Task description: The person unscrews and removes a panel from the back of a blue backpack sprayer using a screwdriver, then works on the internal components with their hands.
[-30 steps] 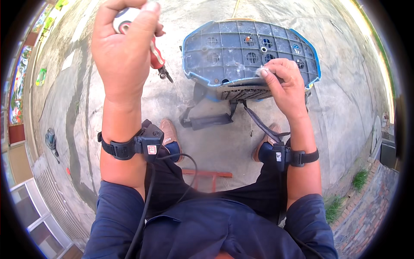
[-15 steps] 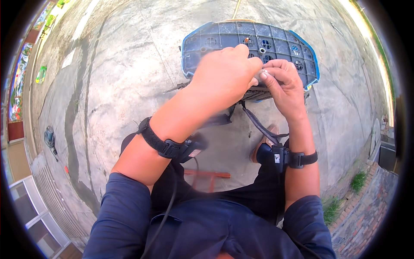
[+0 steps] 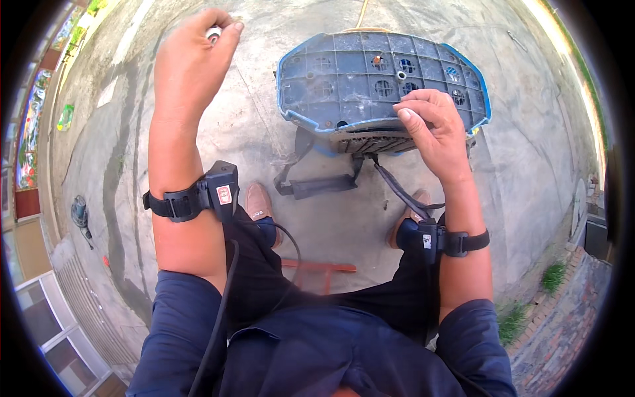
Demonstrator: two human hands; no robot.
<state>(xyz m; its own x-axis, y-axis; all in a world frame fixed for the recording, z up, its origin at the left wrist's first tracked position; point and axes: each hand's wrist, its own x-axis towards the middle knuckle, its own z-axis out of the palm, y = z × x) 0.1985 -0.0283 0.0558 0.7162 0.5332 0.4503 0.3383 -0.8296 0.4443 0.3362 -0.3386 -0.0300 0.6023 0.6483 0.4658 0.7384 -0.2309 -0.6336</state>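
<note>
In front of me a blue backpack sprayer [image 3: 360, 99] lies with its dark grey ribbed base facing me, its black straps [image 3: 324, 186] trailing on the ground. My right hand [image 3: 435, 135] is over the near right part of that base, thumb and fingertips drawn together. Whatever they may pinch is too small to make out. Off to the left of the sprayer, my left hand [image 3: 195, 63] is raised, thumb and fingers curled round a small round whitish thing with a dark centre [image 3: 213, 34]. Its kind is not clear.
A dark power tool [image 3: 80, 215] lies on the concrete at the left, with a small red piece [image 3: 106, 262] below it. Farther up is a green object [image 3: 65, 118]. A red metal bar [image 3: 321, 266] shows between my legs. Brick edging [image 3: 536, 298] runs along the right.
My left hand has moved away from the right hand, up and left past the sprayer, uncovering more of the base and the straps. The right hand stays nearly still.
</note>
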